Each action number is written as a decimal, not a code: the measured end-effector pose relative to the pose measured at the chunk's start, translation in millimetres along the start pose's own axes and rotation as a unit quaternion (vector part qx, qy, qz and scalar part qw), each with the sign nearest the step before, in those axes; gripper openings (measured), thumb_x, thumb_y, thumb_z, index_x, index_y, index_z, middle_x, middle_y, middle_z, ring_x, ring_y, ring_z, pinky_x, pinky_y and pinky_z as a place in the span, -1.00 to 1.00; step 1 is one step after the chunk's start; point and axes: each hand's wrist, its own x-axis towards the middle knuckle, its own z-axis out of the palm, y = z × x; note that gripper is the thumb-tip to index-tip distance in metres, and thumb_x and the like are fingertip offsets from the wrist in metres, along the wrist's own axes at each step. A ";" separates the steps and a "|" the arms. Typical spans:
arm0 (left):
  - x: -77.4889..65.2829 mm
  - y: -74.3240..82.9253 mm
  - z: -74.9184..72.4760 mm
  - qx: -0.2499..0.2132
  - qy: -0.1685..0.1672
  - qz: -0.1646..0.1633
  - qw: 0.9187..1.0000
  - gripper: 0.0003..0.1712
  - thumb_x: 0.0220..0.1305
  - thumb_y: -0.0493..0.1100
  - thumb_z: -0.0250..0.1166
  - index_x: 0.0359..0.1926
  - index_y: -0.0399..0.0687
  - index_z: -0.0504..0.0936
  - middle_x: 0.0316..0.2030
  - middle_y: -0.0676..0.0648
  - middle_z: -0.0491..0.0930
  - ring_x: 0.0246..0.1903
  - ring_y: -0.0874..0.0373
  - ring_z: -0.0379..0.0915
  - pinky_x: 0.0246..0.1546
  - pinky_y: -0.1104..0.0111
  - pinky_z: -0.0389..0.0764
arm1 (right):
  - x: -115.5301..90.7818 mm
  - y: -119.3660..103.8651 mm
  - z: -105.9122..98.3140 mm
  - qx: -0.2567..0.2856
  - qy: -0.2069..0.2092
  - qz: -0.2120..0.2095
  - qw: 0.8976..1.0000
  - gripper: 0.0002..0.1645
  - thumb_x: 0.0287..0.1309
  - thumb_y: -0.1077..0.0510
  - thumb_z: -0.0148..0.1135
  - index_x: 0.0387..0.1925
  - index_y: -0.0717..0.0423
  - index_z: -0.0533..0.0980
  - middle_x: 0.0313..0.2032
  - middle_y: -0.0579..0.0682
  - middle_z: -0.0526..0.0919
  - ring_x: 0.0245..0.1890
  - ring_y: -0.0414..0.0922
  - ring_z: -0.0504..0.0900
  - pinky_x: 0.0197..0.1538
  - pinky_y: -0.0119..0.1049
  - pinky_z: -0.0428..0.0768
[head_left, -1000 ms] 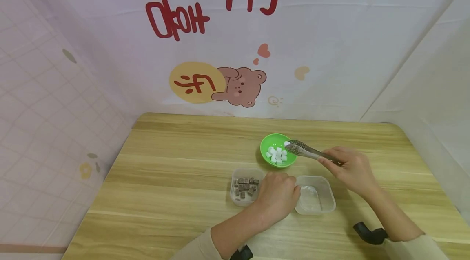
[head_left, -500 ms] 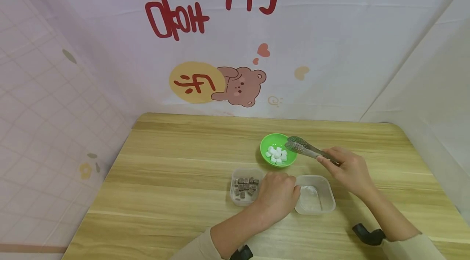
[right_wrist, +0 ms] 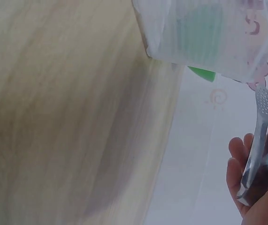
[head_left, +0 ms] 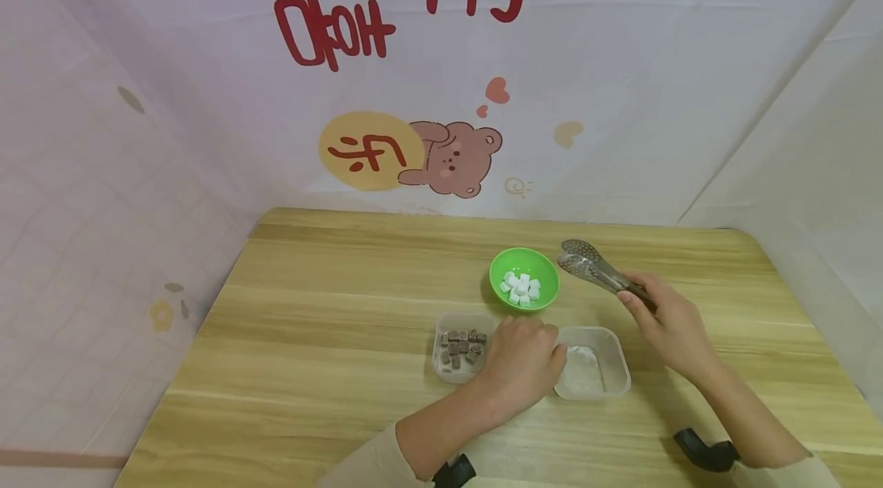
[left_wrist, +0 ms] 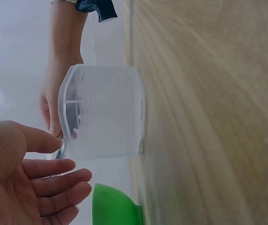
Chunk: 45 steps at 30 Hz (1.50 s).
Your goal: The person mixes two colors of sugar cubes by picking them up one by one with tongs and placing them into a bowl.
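My right hand grips metal tongs with perforated ends. The tongs' ends are spread apart, with nothing between them, to the right of a green bowl. Several white cubes lie in the bowl. My left hand hovers between two clear plastic boxes; in the left wrist view its fingers curl loosely and hold nothing. Several brown cubes sit inside the left box, which the hand partly covers. The right box has no cubes in it.
All of the containers stand on a wood-grain table. Behind it rises a white backdrop printed with a bear and red characters. Black curved pieces are worn at both wrists.
The tongs held a white cube over the bowl's right edge; the cube left their ends, which now stand apart. My right hand has since drawn the tongs rightward off the bowl. Left hand stays.
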 end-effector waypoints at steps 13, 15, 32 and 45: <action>-2.7 -8.9 -14.7 0.003 0.060 0.028 0.998 -0.65 0.32 -0.16 0.38 -0.60 0.09 0.52 -0.59 0.16 0.42 -0.52 0.29 0.35 -0.35 0.44 0.38 | -2.6 -14.6 -14.2 -0.032 0.012 -0.019 0.999 -0.63 0.48 0.24 0.22 0.23 0.26 0.52 -0.19 0.09 0.73 -0.33 -0.14 0.69 -0.36 -0.29 0.58; -4.9 -13.8 -19.9 0.002 0.080 0.030 0.996 -0.80 0.30 -0.19 0.39 -0.50 0.04 0.65 -0.51 0.13 0.53 -0.45 0.25 0.44 -0.31 0.41 0.43 | -2.7 -19.0 -16.7 -0.048 0.019 -0.022 0.998 -0.64 0.49 0.20 0.20 0.21 0.26 0.53 -0.20 0.11 0.75 -0.34 0.01 0.74 -0.37 -0.17 0.62; -26.9 -58.4 -54.4 -0.043 0.015 -0.059 0.997 -0.44 0.53 0.05 0.20 0.36 -0.21 0.57 0.42 -0.28 0.43 0.45 -0.13 0.32 0.48 -0.06 0.20 | 3.4 -48.5 -21.6 -0.082 0.006 -0.070 0.994 -0.51 0.32 0.08 0.34 0.25 0.04 0.56 -0.17 -0.07 0.71 -0.42 -0.25 0.46 -0.51 -0.32 0.35; -42.9 -92.3 -60.6 -0.092 -0.030 -0.172 0.980 -0.31 0.59 0.14 0.08 0.52 -0.19 0.37 0.52 -0.30 0.26 0.51 -0.25 0.17 0.50 -0.18 0.03 | 11.6 -66.2 -9.6 -0.098 -0.045 -0.110 0.988 -0.44 0.14 -0.03 0.52 0.16 -0.01 0.60 -0.15 -0.16 0.72 -0.38 -0.28 0.60 -0.50 -0.36 0.44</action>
